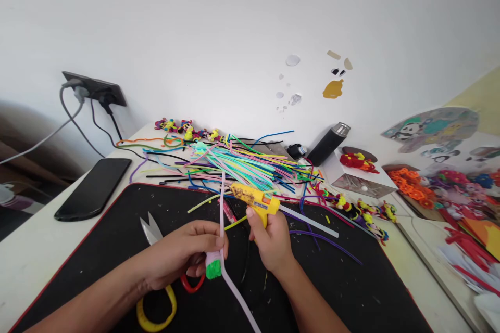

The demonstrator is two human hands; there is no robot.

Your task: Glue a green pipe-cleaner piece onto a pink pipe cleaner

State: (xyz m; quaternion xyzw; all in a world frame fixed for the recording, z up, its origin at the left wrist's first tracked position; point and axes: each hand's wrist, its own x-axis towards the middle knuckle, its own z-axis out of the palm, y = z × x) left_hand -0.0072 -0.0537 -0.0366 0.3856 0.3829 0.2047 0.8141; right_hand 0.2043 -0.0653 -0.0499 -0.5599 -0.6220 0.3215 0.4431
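Note:
My left hand (183,255) is closed on a small green and pink fuzzy piece (213,266), with a long pale pink pipe cleaner (222,203) running up from it and trailing down toward me. My right hand (271,239) grips a yellow hot glue gun (255,200) by its handle, its nozzle pointing left toward the pipe cleaner. A clear glue stick (308,221) pokes out of the gun's back. Both hands hover over a black mat (344,281). Scissors (154,239) with a yellow and a red handle lie under my left hand.
A heap of colourful pipe cleaners (242,164) lies behind the mat. A black phone (94,187) rests at the left, cables run to a wall socket (94,88). A black bottle (328,143) lies at the back. Finished pipe-cleaner figures (367,216) and craft pieces (449,187) fill the right.

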